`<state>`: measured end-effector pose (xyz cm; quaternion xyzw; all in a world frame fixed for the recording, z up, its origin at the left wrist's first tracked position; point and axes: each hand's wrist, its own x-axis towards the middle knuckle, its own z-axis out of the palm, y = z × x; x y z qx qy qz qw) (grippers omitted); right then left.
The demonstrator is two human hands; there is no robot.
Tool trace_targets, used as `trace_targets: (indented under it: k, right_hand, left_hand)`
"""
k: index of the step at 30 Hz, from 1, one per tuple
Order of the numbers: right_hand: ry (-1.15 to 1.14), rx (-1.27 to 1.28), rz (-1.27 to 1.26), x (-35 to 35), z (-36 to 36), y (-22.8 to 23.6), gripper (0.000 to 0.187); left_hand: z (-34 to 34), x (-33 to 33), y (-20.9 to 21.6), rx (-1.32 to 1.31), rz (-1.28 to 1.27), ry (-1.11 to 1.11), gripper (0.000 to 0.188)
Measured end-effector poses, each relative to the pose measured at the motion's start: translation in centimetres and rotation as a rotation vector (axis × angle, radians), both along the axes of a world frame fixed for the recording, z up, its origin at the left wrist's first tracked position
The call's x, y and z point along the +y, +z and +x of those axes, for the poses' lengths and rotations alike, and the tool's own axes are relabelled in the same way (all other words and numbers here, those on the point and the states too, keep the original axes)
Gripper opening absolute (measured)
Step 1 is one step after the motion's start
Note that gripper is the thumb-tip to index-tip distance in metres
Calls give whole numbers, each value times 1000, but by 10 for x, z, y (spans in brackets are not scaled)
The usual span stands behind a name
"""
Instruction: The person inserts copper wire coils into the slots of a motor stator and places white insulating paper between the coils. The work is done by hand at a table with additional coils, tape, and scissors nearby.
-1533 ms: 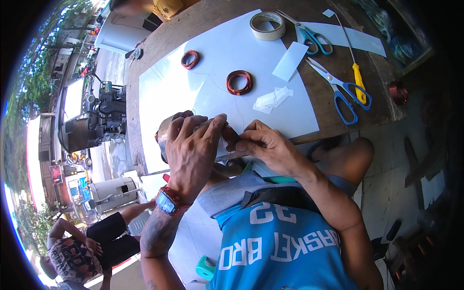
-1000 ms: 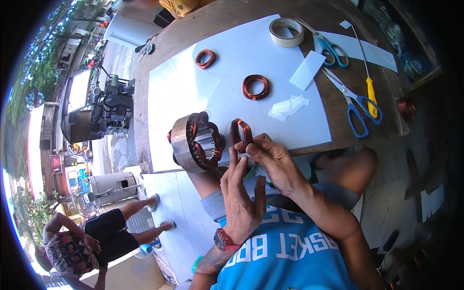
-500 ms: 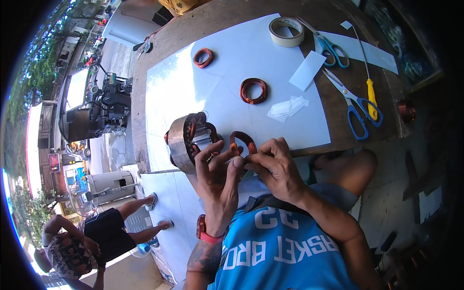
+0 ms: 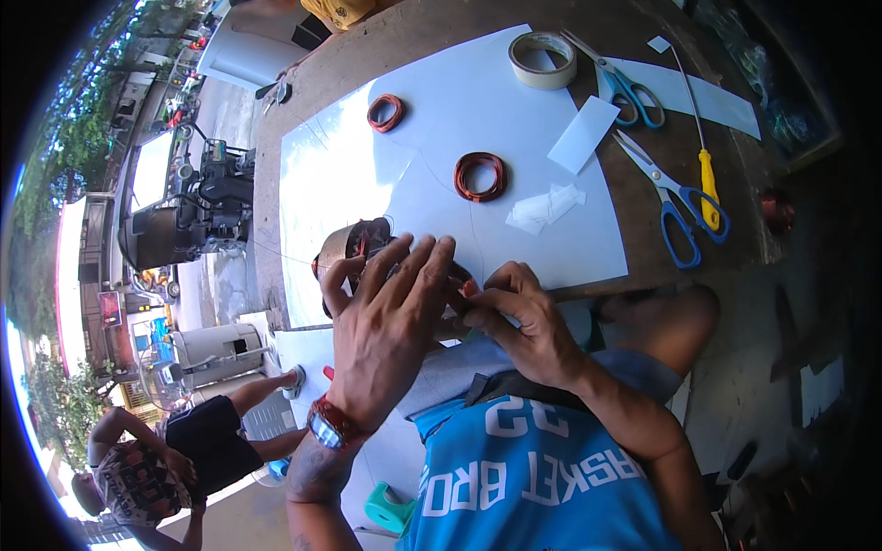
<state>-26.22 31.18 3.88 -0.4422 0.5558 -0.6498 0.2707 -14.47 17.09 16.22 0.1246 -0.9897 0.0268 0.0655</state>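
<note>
My left hand (image 4: 390, 312) is spread palm down over a metal motor stator (image 4: 340, 246) that has copper windings inside. Its fingers are stretched out and cover much of the stator and part of a copper wire coil (image 4: 466, 281). My right hand (image 4: 525, 321) pinches that coil's near right side, by an orange-red band, between thumb and index finger. Two loose copper coils lie farther off on a white sheet (image 4: 551, 243): a smaller coil (image 4: 375, 121) and a larger coil (image 4: 480, 196). Whether the left palm touches the stator is hidden.
White slips (image 4: 542, 209) and a white card (image 4: 584, 134) lie at the right. Beyond are a masking tape roll (image 4: 544, 81), teal scissors (image 4: 620, 87), blue scissors (image 4: 663, 182) and a yellow-handled screwdriver (image 4: 707, 184). One person (image 4: 216, 441) stands at the left.
My left hand has turned from palm up beside the coil to palm down over the stator and coil, fingers spreading. My right hand keeps its pinch and has hardly moved.
</note>
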Motion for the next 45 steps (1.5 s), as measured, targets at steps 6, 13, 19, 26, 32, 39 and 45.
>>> trace_targets:
  k: [6, 13, 19, 26, 32, 39, 45]
  right_hand:
    - [56, -81, -7, -8, 5, 6, 24]
    - [78, -131, -31, -15, 9, 1, 23]
    - [95, -113, -43, -17, 6, -6, 28]
    - [111, -106, -50, -24, 5, -13, 25]
    - [113, -88, -51, -26, 7, -15, 25]
    - [121, -50, -43, -24, 4, -12, 23]
    - [-131, 185, -87, -16, 8, -2, 16]
  left_hand:
    - [-5, -14, -1, -1, 138, 67, 39]
    - [-1, -25, -2, 3, 168, 38, 23]
    - [-4, -31, -2, 55, 279, 42, 17]
    - [-4, -35, 6, 20, 337, 18, 22]
    - [-5, -34, 8, 31, 397, 26, 21]
    - [-3, -33, 8, 53, 428, 34, 25]
    - [5, -27, 3, 62, 328, 22, 39]
